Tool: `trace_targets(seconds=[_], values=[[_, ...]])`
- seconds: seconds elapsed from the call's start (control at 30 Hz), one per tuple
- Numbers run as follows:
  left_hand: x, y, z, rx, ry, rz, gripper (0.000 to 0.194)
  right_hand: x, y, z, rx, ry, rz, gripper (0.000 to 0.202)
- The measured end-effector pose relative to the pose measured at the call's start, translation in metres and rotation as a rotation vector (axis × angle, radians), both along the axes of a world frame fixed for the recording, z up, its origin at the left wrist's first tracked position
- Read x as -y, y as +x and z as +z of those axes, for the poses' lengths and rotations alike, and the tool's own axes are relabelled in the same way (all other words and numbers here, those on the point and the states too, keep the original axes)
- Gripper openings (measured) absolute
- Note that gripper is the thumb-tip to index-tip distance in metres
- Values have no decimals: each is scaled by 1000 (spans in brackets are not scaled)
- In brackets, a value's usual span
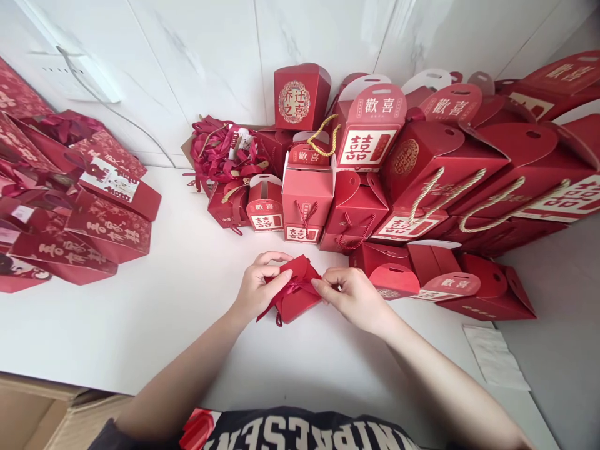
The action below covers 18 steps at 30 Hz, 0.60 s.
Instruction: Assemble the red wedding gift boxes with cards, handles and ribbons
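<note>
Between my hands is a small red gift box (300,304) with a dark red ribbon (294,287) across its top. My left hand (262,284) holds the box's left side, thumb on top near the ribbon and fingers curled behind. On the right, my right hand (349,292) pinches the ribbon at the box's right edge between thumb and forefinger. A ribbon end and a small loop hang down at the box's near left side. The fingertips of my right hand partly cover the ribbon there.
Red gift boxes (360,206) with rope handles are stacked along the tiled wall. A heap of red ribbons (229,147) lies behind left. More ribboned boxes (107,228) stand far left. A folded white tissue (495,356) lies right; a cardboard box (37,412) is below the table's left edge.
</note>
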State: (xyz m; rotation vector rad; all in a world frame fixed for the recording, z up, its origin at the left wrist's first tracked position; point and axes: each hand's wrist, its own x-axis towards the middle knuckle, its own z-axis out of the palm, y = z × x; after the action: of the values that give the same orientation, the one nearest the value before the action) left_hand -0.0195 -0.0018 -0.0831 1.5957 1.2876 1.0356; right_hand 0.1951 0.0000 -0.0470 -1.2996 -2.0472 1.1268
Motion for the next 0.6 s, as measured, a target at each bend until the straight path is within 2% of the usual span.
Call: trace_targets(seconds=[0.17, 0.23, 0.3, 0.37, 0.43, 0.5, 0.6], values=[[-2, -1, -2, 10, -47, 20, 46, 6, 14, 10, 226, -100, 100, 48], [-3, -5, 1, 20, -94, -39, 42, 9, 24, 17, 349, -114, 188, 47], [-5, -9, 6, 29, -145, -132, 35, 9, 34, 24, 403, -81, 221, 37], [-5, -13, 10, 28, -178, -204, 27, 5, 37, 27, 321, -36, 145, 27], [-6, -16, 13, 8, -199, -233, 25, -2, 33, 23, 134, 15, 59, 24], [-6, -17, 15, -22, -204, -232, 29, -8, 24, 13, -43, 66, 69, 19], [-7, -19, 15, -56, -173, -220, 37, -14, 11, -5, -139, 80, 137, 10]])
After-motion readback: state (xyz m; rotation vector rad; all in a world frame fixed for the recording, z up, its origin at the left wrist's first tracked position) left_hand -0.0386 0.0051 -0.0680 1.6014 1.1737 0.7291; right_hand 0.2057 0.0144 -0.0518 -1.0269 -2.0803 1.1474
